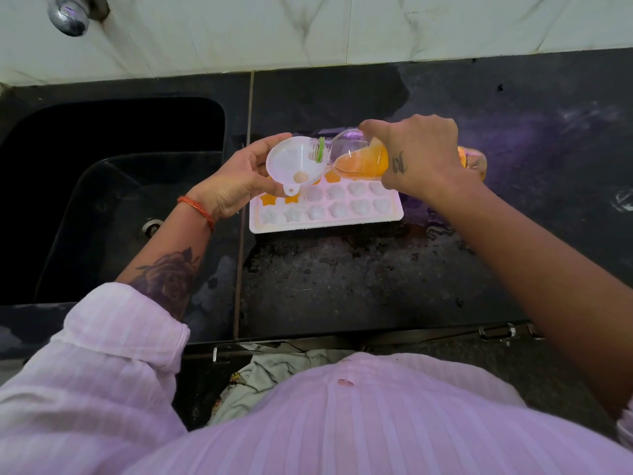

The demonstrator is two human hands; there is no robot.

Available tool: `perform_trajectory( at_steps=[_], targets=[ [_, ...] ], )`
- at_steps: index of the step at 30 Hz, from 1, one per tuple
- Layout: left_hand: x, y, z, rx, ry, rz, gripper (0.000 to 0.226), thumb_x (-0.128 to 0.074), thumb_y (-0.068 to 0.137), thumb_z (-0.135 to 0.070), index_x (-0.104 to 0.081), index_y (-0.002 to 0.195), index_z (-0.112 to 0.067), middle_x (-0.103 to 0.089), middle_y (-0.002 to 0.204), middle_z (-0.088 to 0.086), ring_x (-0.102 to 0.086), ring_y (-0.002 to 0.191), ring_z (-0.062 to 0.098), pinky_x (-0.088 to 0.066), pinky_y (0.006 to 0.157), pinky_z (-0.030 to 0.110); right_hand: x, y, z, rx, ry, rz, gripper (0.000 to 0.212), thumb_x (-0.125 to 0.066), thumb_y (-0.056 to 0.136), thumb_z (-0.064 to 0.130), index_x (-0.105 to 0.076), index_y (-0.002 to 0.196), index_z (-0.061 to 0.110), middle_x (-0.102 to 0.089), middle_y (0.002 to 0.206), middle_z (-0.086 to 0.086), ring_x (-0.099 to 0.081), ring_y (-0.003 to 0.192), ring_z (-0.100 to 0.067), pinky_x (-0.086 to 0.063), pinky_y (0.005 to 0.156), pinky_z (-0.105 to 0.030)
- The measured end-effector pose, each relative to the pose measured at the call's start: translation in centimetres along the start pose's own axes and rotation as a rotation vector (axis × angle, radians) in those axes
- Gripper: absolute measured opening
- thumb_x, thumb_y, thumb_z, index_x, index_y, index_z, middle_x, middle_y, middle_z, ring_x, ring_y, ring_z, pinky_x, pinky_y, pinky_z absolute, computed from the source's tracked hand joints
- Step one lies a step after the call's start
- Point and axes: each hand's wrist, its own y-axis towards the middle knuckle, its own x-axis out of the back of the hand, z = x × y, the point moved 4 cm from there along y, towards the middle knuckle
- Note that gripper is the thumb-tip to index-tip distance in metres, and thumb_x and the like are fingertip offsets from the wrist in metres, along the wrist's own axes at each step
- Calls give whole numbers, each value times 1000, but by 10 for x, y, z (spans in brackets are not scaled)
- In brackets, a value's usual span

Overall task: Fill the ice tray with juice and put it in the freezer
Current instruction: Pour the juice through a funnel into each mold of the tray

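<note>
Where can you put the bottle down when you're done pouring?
Bare counter lies between the tray and the near edge, though it looks wet. More room sits behind the tray by the wall and right of it. It is crowded over the tray: left hand with funnel, right hand with bottle.

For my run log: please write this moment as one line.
left hand: holds funnel | right hand: tilts juice bottle | ice tray: partly filled

Far row of ice tray [363, 219] largely covered by funnel [291, 162] and juice bottle [363, 157]. Bottle's middle hidden under right hand [419, 152]; base blurred beyond wrist. Funnel spout out of sight below bowl. Tap [70, 13] cut off at top edge. Left fingers behind funnel rim, not visible.
</note>
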Motion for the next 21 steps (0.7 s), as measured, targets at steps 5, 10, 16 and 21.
perform_trajectory(
  at_steps=[5, 10, 16, 21],
  targets=[
    [-7, 5, 3, 14, 12, 16, 79, -63, 64, 25, -52, 124, -26, -58, 123, -2, -55, 115, 21, -58, 70, 25, -2, -2, -6, -7, -42, -4, 42, -67, 84, 23, -51, 122, 29, -40, 65, -2, -41, 64, -23, -22, 54, -26],
    [-11, 8, 3, 21, 35, 19, 79, -60, 67, 26, -49, 128, -23, -54, 127, 2, -54, 115, 22, -57, 66, 23, -1, -3, -9, 10, -46, 3, 46, -68, 84, 25, -49, 125, 29, -58, 82, -8, -53, 75, -29, -33, 64, -32],
    [-10, 12, 4, 28, 19, 22, 81, -59, 66, 27, -48, 130, -22, -54, 130, 4, -54, 117, 23, -59, 71, 27, -1, -1, -9, 18, -55, -13, 45, -68, 84, 23, -50, 126, 30, -59, 82, -9, -54, 75, -30, -32, 63, -31],
    [-9, 14, 6, 26, 19, 32, 80, -62, 65, 25, -50, 126, -25, -53, 132, 4, -52, 122, 25, -58, 77, 28, -2, 1, -10, 16, -62, -10, 46, -68, 84, 24, -49, 125, 30, -60, 84, -9, -58, 79, -31, -34, 64, -32]
  ],
)
